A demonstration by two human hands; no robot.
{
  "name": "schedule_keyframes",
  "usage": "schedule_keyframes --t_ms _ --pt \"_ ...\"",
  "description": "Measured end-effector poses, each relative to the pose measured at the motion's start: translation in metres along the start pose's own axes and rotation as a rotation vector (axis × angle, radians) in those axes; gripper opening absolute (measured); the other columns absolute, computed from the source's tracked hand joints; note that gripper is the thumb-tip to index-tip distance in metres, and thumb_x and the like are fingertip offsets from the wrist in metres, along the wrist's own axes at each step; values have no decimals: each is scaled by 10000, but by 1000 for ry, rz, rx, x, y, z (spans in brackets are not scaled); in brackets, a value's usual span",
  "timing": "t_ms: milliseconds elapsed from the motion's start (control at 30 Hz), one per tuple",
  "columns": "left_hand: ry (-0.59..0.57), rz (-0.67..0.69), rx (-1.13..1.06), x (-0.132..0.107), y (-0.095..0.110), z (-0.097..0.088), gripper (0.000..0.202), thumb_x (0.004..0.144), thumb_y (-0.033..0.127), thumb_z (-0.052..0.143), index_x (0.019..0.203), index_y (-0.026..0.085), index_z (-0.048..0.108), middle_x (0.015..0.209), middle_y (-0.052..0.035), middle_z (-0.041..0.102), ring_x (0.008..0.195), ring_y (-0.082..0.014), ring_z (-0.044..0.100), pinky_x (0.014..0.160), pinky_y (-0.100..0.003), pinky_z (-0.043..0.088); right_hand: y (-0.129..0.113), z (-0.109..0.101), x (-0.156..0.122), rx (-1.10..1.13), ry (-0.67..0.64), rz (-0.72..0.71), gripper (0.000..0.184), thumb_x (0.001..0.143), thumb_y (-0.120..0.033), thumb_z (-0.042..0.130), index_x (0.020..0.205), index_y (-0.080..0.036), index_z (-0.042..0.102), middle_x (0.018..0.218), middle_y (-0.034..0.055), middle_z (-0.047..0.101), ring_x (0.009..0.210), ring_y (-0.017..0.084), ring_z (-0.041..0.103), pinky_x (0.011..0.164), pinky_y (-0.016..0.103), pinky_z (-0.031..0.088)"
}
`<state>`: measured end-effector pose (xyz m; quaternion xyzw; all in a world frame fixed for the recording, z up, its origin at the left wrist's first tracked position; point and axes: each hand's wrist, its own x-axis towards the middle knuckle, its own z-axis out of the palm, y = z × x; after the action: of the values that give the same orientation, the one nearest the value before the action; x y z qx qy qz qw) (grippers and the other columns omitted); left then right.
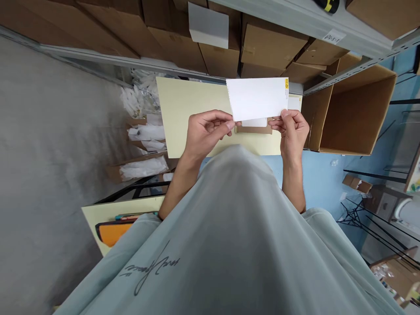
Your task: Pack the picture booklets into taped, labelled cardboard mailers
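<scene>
A metal shelf [98,54] runs across the far side, and I count at least six closed cartons [269,43] packed on it edge to edge. In front of it lies one pale yellow worktop [183,113], its left half bare, with free room there beside the hands. One open cardboard box [354,113] sits tipped on its side just off the worktop's right edge, its mouth facing this way. Off the left edge, several plastic bags of white pieces [146,131] are piled in low trays.

The person holds one white sheet [257,98] up over the far right part of the worktop, its top edge reaching past the worktop's back edge. Its left edge is ragged and a yellow strip runs down its right edge. The left hand [205,131] pinches the lower left corner between thumb and forefinger, the other fingers curled in. The right hand [292,131] pinches the lower right corner the same way. Below the sheet, between the two hands, one flat brown packet [254,130] lies on the worktop.
</scene>
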<state>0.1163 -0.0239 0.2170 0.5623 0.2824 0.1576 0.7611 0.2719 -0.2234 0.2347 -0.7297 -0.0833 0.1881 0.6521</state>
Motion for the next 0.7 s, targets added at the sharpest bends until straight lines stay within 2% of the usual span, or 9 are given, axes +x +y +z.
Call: schedule_keyframes --t_ms 100,200,300,400,467,533,700 --pt "47 -25 16 0 -1 6 310 867 328 1051 858 211 764 897 -60 807 861 -278 846 629 -343 635 0 -2 3 13 -7 64 517 982 -761 891 974 -276 711 880 -18 831 850 194 907 753 297 754" --pt "84 -39 27 -1 -2 11 307 868 254 1031 859 215 726 903 -53 787 843 -268 836 604 -328 613 2 -3 5 14 -21 125 525 966 -750 917 945 -272 700 862 -24 829 819 178 893 740 278 742" --pt "88 -27 64 -3 -3 16 286 892 237 991 864 225 707 909 -45 778 820 -253 819 592 -324 600 16 -4 9 -11 -100 174 557 961 -780 905 952 -263 698 873 -21 832 777 152 864 724 255 718" --pt "78 6 104 -6 -3 21 271 919 285 962 859 234 703 894 -41 767 822 -259 814 589 -334 598 36 -5 12 -109 -211 206 586 941 -811 904 1014 -260 719 856 -31 807 716 134 803 690 252 685" --pt "87 12 116 -9 -2 25 287 925 329 964 855 238 701 878 -39 751 832 -264 813 598 -340 600 44 -4 10 -194 -237 169 593 917 -804 930 1080 -266 741 847 -52 774 695 122 747 680 249 657" --pt "100 17 123 -11 -3 28 313 916 362 982 853 240 701 868 -35 731 838 -259 805 627 -345 610 42 1 5 -242 -253 88 570 930 -788 926 1119 -274 766 889 -50 760 716 116 707 693 248 636" --pt "84 59 184 -16 -6 31 312 888 369 1000 849 241 719 899 -37 727 871 -233 771 706 -334 614 7 20 -17 -257 -396 -89 487 990 -762 889 1027 -280 828 1069 14 782 831 138 692 741 283 617"
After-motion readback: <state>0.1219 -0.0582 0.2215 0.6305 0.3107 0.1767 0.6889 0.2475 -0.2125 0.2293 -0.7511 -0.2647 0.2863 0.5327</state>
